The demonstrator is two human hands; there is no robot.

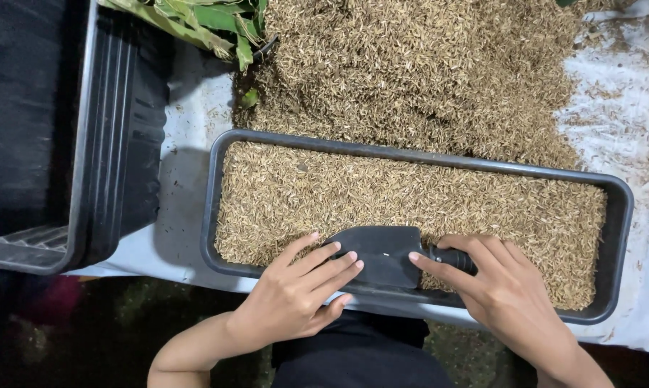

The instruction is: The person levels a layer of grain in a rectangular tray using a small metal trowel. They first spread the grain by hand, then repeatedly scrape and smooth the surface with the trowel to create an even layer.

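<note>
Black trowel [382, 253] lies blade-flat on the husks at the near edge of the long dark tray [621, 215], and I've got both hands on it. My right hand [500, 287] is wrapped over the stubby handle, fingers curled around it, index finger stretched forward onto the neck of the blade: a proper grasp on the tool. My left hand [295, 291] isn't clenched at all, it's lying open with the fingers spread, fingertips pressing on the left part of the blade and brushing the husks beside it. The tray is filled nearly level with pale rice husks [410, 194], edge to edge. Just beyond its far rim a loose heap of husks [410, 72] spreads over the white sheet [612, 122]. Green leaves [209, 21] poke in at the top, beside the heap. Off to the left, well apart from the tray, stands a black crate [87, 144].
</note>
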